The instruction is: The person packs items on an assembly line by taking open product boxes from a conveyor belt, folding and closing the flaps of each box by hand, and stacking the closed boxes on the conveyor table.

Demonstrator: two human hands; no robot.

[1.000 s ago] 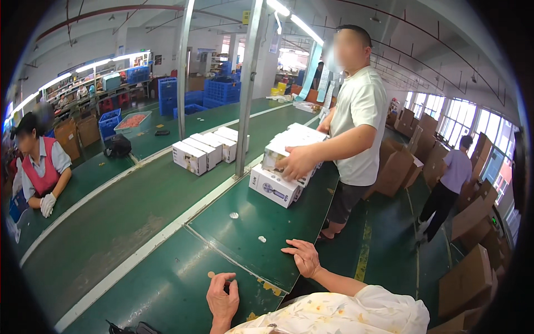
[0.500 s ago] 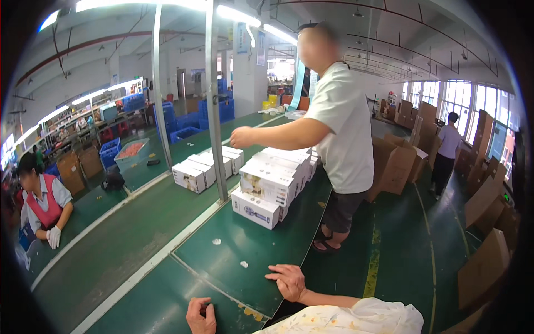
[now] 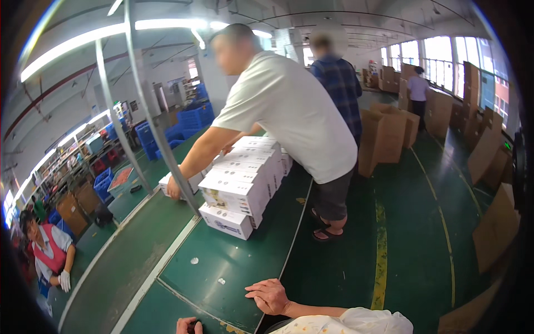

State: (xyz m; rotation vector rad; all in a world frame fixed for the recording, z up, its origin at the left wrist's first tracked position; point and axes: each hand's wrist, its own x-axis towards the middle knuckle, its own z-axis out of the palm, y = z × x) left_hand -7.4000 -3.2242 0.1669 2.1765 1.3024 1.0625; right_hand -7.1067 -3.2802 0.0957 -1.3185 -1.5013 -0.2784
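Observation:
My right hand (image 3: 269, 296) lies at the near edge of the green table (image 3: 233, 261), fingers stretched out and holding nothing. At the lower border my left hand (image 3: 182, 326) is only partly in view. Its fingers are curled round something small and dark that I cannot make out. Ahead of both hands stands a stack of white printed boxes (image 3: 228, 181), apart from them. A co-worker in a pale T-shirt (image 3: 295, 106) bends over the stack, one hand (image 3: 173, 189) on more white boxes (image 3: 164, 182) on the belt beyond the metal post.
Metal posts (image 3: 146, 100) rise along the conveyor belt (image 3: 133, 245). A seated person in a pink vest (image 3: 55, 253) is at the far left. Blue crates (image 3: 194, 117) stand at the back. Open cardboard cartons (image 3: 384, 133) stand on the floor at right; another person in plaid (image 3: 339, 83) is behind.
The co-worker has bent forward and reached down to the belt boxes. My view has shifted, the left hand now sits lower in it, and the person in plaid has come into sight.

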